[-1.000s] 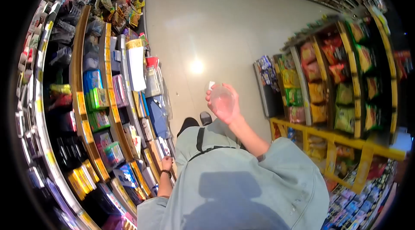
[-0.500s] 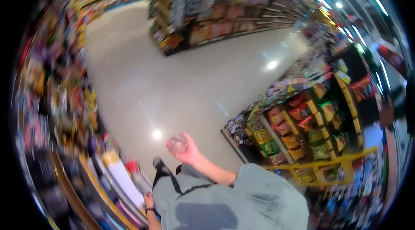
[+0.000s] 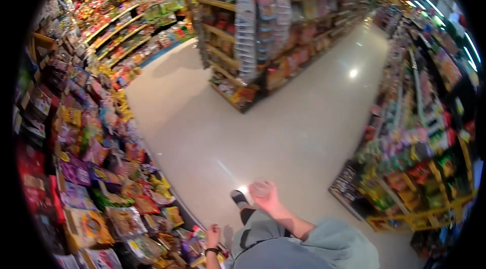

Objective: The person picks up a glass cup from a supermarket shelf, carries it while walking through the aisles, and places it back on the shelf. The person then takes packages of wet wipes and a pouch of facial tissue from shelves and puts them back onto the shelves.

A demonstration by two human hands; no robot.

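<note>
Gripping: right hand (image 3: 269, 199), fingers curled round a clear container (image 3: 261, 188), held ahead of the body over the pale floor (image 3: 243, 145). Markings on container: too small to tell. Orientation: outline roundish; long axis and facing cannot be told. Left hand (image 3: 213, 235): low at the person's side, fingers loosely bent, near the packets (image 3: 126, 222); whether it grasps anything, cannot tell. Wristband (image 3: 211, 251): dark, left wrist. Packet lettering: printed, blurred, brands unreadable. Yellow rail (image 3: 422, 222): right side, below snack bags.
</note>
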